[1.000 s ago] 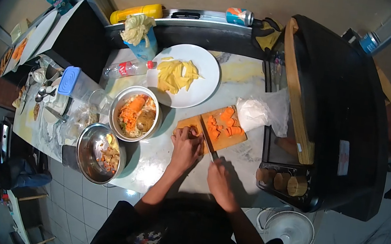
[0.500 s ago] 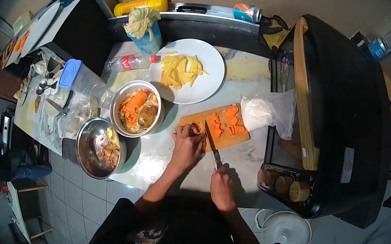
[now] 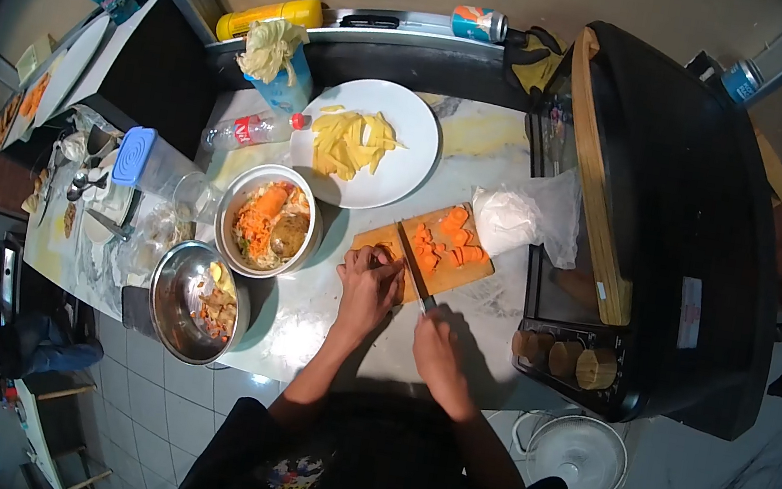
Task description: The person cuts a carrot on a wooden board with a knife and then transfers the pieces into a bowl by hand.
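Right grip point(image 3: 439, 347) clasps knife point(image 3: 415, 266), carrot pieces point(image 3: 427, 251) beyond.

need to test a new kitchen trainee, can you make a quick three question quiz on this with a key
1. Which hand grips the knife?
2. True or false: the yellow strips lie on the white plate.
3. Fill in the blank: the cut orange pieces lie on the ____.

Key:
1. The right hand.
2. True.
3. Wooden board.
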`<state>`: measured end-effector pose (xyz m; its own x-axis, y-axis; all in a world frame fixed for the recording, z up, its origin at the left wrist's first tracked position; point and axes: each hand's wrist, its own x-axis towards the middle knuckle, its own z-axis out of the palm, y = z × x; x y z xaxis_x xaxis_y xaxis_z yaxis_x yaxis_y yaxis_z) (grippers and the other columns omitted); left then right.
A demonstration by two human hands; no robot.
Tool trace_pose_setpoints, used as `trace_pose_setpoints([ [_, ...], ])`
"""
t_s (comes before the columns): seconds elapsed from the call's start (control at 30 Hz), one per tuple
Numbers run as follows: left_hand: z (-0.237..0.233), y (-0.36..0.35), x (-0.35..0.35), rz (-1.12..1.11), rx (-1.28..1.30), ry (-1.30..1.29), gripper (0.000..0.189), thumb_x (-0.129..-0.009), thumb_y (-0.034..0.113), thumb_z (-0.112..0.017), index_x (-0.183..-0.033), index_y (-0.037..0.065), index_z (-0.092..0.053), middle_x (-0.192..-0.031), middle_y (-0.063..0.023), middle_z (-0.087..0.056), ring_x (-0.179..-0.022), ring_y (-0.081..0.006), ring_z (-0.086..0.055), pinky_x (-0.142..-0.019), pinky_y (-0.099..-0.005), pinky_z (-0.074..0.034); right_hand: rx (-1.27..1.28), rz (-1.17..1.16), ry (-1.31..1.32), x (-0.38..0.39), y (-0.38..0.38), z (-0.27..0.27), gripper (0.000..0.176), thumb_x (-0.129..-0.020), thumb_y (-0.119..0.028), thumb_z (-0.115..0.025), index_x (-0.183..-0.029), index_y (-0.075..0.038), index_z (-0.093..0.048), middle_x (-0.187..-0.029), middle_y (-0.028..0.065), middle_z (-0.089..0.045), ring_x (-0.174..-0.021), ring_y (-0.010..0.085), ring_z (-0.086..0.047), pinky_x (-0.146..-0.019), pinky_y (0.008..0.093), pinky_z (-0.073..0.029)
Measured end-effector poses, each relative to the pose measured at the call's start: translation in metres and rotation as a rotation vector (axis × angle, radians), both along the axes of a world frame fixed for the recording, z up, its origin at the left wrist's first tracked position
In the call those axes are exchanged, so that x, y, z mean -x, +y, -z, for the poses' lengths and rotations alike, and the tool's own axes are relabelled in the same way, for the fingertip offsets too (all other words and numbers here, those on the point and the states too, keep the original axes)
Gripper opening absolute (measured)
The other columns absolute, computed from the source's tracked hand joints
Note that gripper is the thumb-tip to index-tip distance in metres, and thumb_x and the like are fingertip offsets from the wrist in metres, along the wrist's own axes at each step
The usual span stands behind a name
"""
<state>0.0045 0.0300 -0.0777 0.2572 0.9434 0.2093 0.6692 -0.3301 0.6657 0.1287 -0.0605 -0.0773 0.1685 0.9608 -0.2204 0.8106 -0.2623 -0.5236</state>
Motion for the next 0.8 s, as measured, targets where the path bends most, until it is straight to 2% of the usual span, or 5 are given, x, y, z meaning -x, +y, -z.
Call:
trace_pose_setpoints([
  [0.4, -0.004, 0.009, 0.009, 0.023, 0.024, 0.019, 0.027, -0.075, 0.007, -0.069, -0.103, 0.009, -0.071, -0.104, -0.0096, -0.054, -0.098, -0.0283, -0.045, -0.081, -0.0408, -0.031, 0.052, 0.050, 0.196, -0.012, -0.027, -0.012, 0.026, -0.096, -0.025, -0.047, -0.097, 0.000, -0.052, -0.078, 0.0286, -0.060, -0.080, 0.0502, -0.057, -0.071, 0.0569, -0.044],
  [0.5, -0.010, 0.010, 0.010, 0.021, 0.086, 0.025, 0.027, -0.077, 0.007, -0.069, -0.104, 0.007, -0.070, -0.102, -0.0103, -0.057, -0.098, -0.0281, -0.049, -0.083, -0.0399, -0.033, 0.000, 0.037, 0.250, -0.018, -0.020, -0.002, 0.024, -0.096, -0.023, -0.049, -0.093, 0.000, -0.053, -0.078, 0.0273, -0.060, -0.077, 0.0498, -0.057, -0.068, 0.0561, -0.044],
  [0.57, -0.005, 0.011, 0.013, 0.010, 0.097, -0.170, 0.026, -0.079, 0.006, -0.068, -0.105, 0.005, -0.069, -0.093, -0.0124, -0.059, -0.088, -0.0284, -0.056, -0.078, -0.0377, -0.041, -0.005, 0.026, 0.294, -0.019, -0.017, 0.004, 0.023, -0.096, -0.021, -0.049, -0.092, 0.001, -0.052, -0.080, 0.0280, -0.060, -0.079, 0.0495, -0.056, -0.068, 0.0561, -0.043],
  [0.63, -0.015, 0.011, 0.015, -0.009, 0.126, -0.216, 0.025, -0.081, 0.006, -0.067, -0.105, 0.003, -0.069, -0.090, -0.0141, -0.061, -0.082, -0.0281, -0.060, -0.076, -0.0355, -0.045, -0.005, 0.117, 0.500, -0.015, -0.011, 0.006, 0.024, -0.096, -0.022, -0.049, -0.090, 0.001, -0.052, -0.079, 0.0267, -0.060, -0.077, 0.0485, -0.058, -0.066, 0.0557, -0.044],
  [0.8, -0.037, 0.007, 0.023, -0.139, 0.269, -0.310, 0.023, -0.082, 0.004, -0.065, -0.104, 0.001, -0.068, -0.086, -0.0148, -0.063, -0.076, -0.0242, -0.063, -0.073, -0.0333, -0.048, -0.095, 0.071, 0.317, -0.007, -0.003, -0.021, 0.026, -0.098, -0.025, -0.045, -0.099, 0.000, -0.051, -0.083, 0.0281, -0.060, -0.079, 0.0508, -0.055, -0.069, 0.0571, -0.043],
])
